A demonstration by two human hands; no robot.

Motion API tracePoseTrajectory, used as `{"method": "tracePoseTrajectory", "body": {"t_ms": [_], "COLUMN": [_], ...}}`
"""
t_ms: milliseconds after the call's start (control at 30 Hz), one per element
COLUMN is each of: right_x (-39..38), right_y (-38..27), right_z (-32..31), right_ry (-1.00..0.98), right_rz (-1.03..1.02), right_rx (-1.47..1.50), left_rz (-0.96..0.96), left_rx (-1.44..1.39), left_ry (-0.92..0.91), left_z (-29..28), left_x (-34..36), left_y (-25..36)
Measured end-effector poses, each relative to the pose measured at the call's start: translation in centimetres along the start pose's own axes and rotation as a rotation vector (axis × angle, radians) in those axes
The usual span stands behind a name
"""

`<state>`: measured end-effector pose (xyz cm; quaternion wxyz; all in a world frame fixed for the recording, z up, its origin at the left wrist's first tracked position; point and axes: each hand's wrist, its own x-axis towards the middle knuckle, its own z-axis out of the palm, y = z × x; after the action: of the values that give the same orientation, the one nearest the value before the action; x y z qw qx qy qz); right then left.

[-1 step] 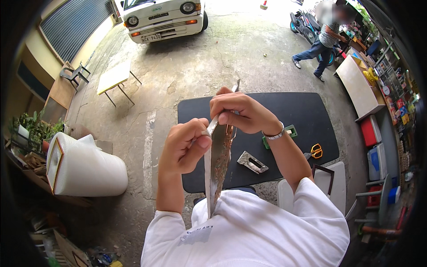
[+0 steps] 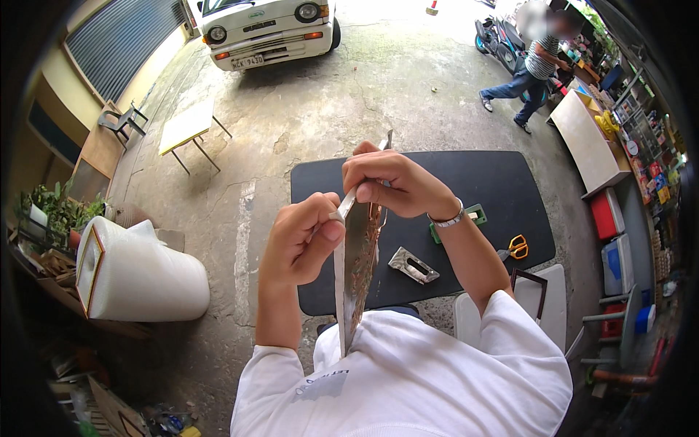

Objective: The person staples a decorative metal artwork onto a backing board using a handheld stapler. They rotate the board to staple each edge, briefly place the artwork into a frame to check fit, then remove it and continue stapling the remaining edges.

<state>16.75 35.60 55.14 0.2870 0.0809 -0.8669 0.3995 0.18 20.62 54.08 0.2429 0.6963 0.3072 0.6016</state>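
Standing edge-on above the near side of the bench, one thin flat panel (image 2: 360,251): a pale, silvery strip along its top edge, reddish-brown, crinkled-looking matter on its right face. Near end comes down to the front of the shirt; contact there, cannot tell. Two hands on it. Left hand (image 2: 302,237) nearer the body, knuckles up, fingers curled, thumb and forefinger clamped on the strip. Right hand (image 2: 397,186) farther along, reaching in from the right, wrist bent, palm down, fingers folded over and pinching the same edge; the panel's far tip shows beyond them. Both elbows bent, forearms raised. One metal-banded wristwatch (image 2: 451,216), right wrist. Below, one black bench (image 2: 480,182) with rounded corners, carrying three things: one silvery staple gun (image 2: 413,265), one green item (image 2: 478,214) partly behind the right wrist, one pair of yellow-handled scissors (image 2: 518,247) near the right edge. One dark frame (image 2: 539,282) beside the bench, on a white surface (image 2: 556,298). Farther left on the floor, one big white roll (image 2: 156,277); beyond it, one pale folding table (image 2: 187,125) and one dark chair (image 2: 122,122). At the top, one white van (image 2: 273,44); upper right, one person (image 2: 537,67) in stripes, legs apart.
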Motion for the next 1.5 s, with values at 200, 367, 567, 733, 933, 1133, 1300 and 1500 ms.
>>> {"method": "tracePoseTrajectory", "body": {"t_ms": [200, 367, 567, 733, 933, 1133, 1300, 1500], "right_x": [-0.9, 0.1, -10.1, -29.5, -37.5, -39.4, -39.6, -39.9], "right_y": [2.5, 3.0, 7.7, 13.1, 12.8, 15.4, 15.5, 16.2], "right_z": [0.5, 2.4, 3.7, 13.9, 21.0, 20.8, 18.6, 16.7], "right_ry": [0.009, 0.151, 0.75, 0.396, -0.072, -0.137, -0.057, 0.007], "right_rz": [0.049, -0.006, 0.38, 1.008, 1.106, 1.181, 1.144, 1.07], "right_rx": [0.064, -0.025, -0.311, -0.411, -0.825, -0.818, -0.592, -0.618], "left_rz": [-0.117, -0.02, -0.03, -0.057, -0.157, -0.215, -0.309, -0.327], "left_rx": [0.095, -0.004, -0.08, -0.093, 0.052, 0.112, 0.066, 0.031], "left_ry": [-0.004, 0.1, 0.327, 0.461, 0.355, 0.308, 0.239, 0.28], "left_z": [0.2, 0.0, -0.9, -1.8, -1.6, -1.8, -0.7, 0.7], "left_x": [-0.2, -1.8, -5.1, -6.6, -7.9, -8.5, -8.9, -9.8], "left_y": [-0.3, -3.1, -5.0, -4.8, -5.7, -8.2, -10.2, -12.4]}}
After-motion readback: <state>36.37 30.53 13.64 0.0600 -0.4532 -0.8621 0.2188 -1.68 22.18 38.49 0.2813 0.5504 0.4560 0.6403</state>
